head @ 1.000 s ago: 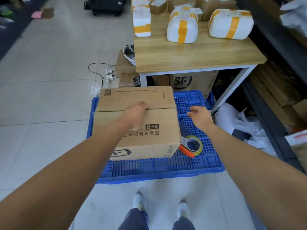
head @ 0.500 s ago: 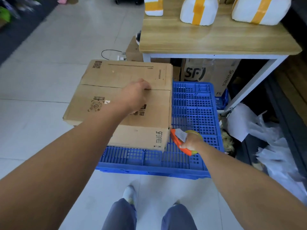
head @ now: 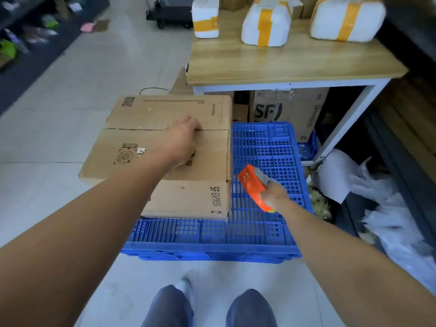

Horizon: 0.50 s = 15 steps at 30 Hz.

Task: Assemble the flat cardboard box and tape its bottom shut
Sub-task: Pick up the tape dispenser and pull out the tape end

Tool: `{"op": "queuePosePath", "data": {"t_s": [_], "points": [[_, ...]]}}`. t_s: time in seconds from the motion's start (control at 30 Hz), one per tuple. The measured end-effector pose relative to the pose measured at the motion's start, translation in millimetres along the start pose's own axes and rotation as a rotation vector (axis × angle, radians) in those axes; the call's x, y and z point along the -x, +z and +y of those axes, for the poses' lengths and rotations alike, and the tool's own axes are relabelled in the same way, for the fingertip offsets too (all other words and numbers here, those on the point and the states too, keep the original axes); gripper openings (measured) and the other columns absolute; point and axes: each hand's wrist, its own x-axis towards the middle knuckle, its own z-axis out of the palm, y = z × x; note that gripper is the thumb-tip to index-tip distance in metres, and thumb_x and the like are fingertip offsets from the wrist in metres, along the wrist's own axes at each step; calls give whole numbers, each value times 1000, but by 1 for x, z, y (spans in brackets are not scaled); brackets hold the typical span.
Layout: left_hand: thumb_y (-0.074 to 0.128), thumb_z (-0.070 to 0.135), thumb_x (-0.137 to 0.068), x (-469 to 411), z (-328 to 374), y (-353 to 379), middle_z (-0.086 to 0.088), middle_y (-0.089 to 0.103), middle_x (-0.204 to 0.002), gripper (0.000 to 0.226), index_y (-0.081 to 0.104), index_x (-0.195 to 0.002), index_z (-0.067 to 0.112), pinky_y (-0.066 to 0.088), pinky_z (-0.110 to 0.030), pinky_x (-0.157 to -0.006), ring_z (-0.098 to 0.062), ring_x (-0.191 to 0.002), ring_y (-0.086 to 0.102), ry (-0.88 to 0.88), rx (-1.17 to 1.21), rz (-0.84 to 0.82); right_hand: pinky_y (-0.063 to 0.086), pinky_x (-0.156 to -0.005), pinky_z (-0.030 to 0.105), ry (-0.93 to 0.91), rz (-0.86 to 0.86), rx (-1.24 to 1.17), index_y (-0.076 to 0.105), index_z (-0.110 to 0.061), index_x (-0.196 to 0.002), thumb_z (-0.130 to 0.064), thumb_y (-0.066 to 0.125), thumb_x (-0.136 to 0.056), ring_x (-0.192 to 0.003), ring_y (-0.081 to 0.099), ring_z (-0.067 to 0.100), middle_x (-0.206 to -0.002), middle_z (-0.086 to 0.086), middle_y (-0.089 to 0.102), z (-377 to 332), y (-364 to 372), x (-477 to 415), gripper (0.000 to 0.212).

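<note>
Cardboard box, centre-left of the frame, on blue pallet. Left hand rests on its flap seam, fingers bent, grip unclear. Right hand grips orange tape dispenser, centre-right.

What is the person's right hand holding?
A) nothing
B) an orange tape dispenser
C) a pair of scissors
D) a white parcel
B: the right hand grips the orange tape dispenser above the blue pallet, beside the cardboard box.
</note>
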Motion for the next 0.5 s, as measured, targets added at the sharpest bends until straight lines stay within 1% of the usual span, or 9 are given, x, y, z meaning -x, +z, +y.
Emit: {"op": "queuePosePath", "data": {"t_s": [0.03,0.1,0.13,0.2,0.3,0.37,0.43,0.47,0.5], "points": [[40,-11,-84,0,2,-3,-9,49,-129,44,54,-120,9,38,-43,-100,-31,-117,45,-13,-8,-17,46,-98,38,33,-3,-70,50,-12,-133,-37,60,-90,-114,56,27,-127,18,55,-27,-21,32,51],[41,-12,-85,0,5,-10,-10,47,-132,46,54,-124,9,35,-41,-103,-31,-122,40,-29,-53,-75,45,-99,43,-4,72,-56,39,-11,-144,-16,52,-96,-117,53,32,-132,13,52,-96,-61,100,50],[41,-11,-86,-1,7,-15,-11,46,-134,47,53,-127,9,34,-40,-106,-31,-125,39,-42,-69,-121,44,-101,44,-22,74,-82,36,-12,-146,-13,51,-97,-120,52,33,-135,11,50,-121,-80,122,51],[42,-9,-87,0,15,-29,-12,45,-138,48,53,-130,9,34,-39,-108,-33,-127,41,-103,-30,-200,43,-102,45,-95,53,-129,44,-14,-141,-14,53,-96,-120,53,30,-136,9,53,-152,-112,148,45],[40,-8,-89,3,34,-55,-15,48,-139,48,51,-133,8,39,-35,-103,-32,-126,47,-263,210,-213,43,-103,45,-162,-17,-82,52,-13,-132,-14,56,-95,-120,54,29,-131,8,57,-187,-154,161,37],[41,-5,-91,3,46,-76,-13,48,-140,46,48,-135,8,39,-35,-101,-29,-127,46,-299,331,-177,40,-105,48,-207,-87,-90,54,-14,-125,-11,55,-95,-121,53,30,-127,8,59,-214,-172,171,30],[45,5,-95,3,56,-97,-10,54,-135,37,53,-131,8,43,-33,-94,-24,-118,52,-285,477,-94,37,-108,49,-264,-154,-92,54,-17,-119,-7,55,-94,-123,51,32,-123,8,59,-233,-183,175,26],[46,11,-96,3,61,-108,-10,57,-131,32,56,-126,9,45,-32,-88,-22,-111,56,-287,592,-56,37,-108,48,-284,-205,-110,53,-17,-119,-9,57,-93,-124,51,32,-122,8,59,-242,-188,177,27],[46,18,-97,3,65,-118,-10,60,-127,28,59,-121,10,45,-32,-84,-22,-107,58,-305,730,-48,38,-107,47,-298,-257,-128,53,-16,-120,-15,63,-89,-124,51,32,-121,8,59,-253,-191,182,32]]}}
